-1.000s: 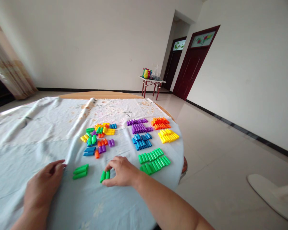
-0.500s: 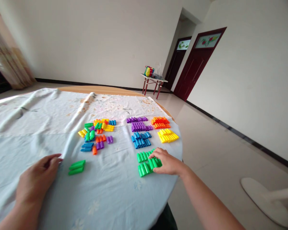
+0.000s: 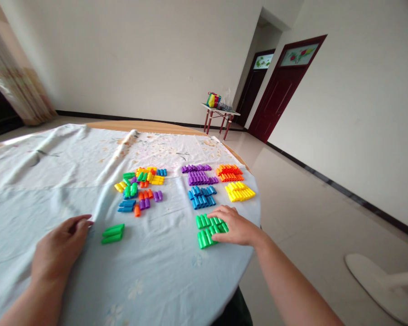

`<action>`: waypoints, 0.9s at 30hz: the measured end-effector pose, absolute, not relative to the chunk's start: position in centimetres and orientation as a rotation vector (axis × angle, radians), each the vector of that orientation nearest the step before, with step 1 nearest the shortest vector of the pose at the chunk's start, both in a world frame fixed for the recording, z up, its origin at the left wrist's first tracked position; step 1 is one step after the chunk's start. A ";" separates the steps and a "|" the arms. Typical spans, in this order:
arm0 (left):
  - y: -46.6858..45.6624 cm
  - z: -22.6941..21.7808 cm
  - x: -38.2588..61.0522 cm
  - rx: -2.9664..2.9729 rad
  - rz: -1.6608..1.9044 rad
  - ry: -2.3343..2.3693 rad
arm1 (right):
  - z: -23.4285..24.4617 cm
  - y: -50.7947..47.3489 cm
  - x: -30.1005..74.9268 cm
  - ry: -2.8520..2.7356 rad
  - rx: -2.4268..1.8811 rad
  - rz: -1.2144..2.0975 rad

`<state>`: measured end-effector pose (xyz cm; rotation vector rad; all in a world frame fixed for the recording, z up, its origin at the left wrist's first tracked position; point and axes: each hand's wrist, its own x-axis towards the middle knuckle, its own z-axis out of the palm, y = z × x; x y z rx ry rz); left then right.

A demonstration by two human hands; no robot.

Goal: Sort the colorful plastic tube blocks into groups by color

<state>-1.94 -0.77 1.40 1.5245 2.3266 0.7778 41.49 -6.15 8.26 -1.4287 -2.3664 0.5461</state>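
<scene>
At back, bag (image 3: pixel 227 100), R hand (image 3: pixel 236 226) half-open at grn tubes (image 3: pixel 204 238), L hand (image 3: pixel 61 243) curled, grips unclear

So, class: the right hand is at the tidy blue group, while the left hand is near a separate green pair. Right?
Not quite. The head view shows the right hand at the tidy green group, while the left hand is near a separate green pair.

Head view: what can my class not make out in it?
In the head view:
Right end of the green rows: partly behind the right hand.
Palm of the left hand: hidden by its back.
Lower pieces of the mixed pile: under others.
Rest of the white stand: cut at picture's right edge.
</scene>
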 end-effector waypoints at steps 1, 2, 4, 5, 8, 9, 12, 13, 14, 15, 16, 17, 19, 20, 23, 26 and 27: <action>-0.8 1.6 -1.9 1.508 0.785 2.323 | 8.7 -6.2 40.7 -2.331 -1.402 0.530; -0.9 1.7 -1.8 1.491 0.799 2.315 | 9.0 -6.2 39.8 -2.290 -1.369 0.512; -1.2 2.1 -1.5 1.462 0.843 2.286 | 9.4 -6.2 37.2 -2.209 -1.283 0.494; -1.3 2.2 -1.4 1.454 0.866 2.271 | 9.4 -6.2 35.7 -2.175 -1.232 0.506; -1.5 2.0 -1.3 1.434 0.943 2.241 | 8.8 -5.9 30.8 -2.143 -1.070 0.619; -1.5 1.9 -1.3 1.422 0.974 2.232 | 8.4 -5.7 29.2 -2.142 -1.027 0.663; -1.4 1.6 -1.5 1.374 1.079 2.196 | 6.6 -4.8 24.9 -2.133 -0.972 0.737; -1.4 1.5 -1.6 1.355 1.117 2.180 | 6.0 -4.4 23.6 -2.130 -0.974 0.738; -1.4 1.5 -1.7 1.335 1.155 2.165 | 5.4 -4.0 22.5 -2.128 -0.981 0.727; -1.4 1.4 -1.9 1.314 1.193 2.152 | 4.8 -3.6 21.6 -2.127 -0.990 0.706; -1.4 1.4 -2.0 1.292 1.231 2.142 | 4.3 -3.3 20.7 -2.128 -0.994 0.679; -1.5 1.5 -2.1 1.271 1.263 2.135 | 3.8 -3.0 20.0 -2.129 -0.991 0.652; -1.5 1.4 -2.3 1.234 1.313 2.123 | 2.9 -2.5 18.9 -2.132 -0.968 0.607; -1.5 1.4 -2.4 1.220 1.329 2.115 | 2.6 -2.4 18.5 -2.136 -0.955 0.590; -1.5 1.4 -2.5 1.190 1.347 2.091 | 1.6 -2.2 17.8 -2.169 -0.960 0.555; -1.5 1.5 -2.5 1.167 1.336 2.072 | 0.9 -2.1 17.6 -2.234 -0.991 0.492; -1.5 1.6 -2.5 1.161 1.328 2.068 | 0.9 -2.1 17.6 -2.254 -0.994 0.463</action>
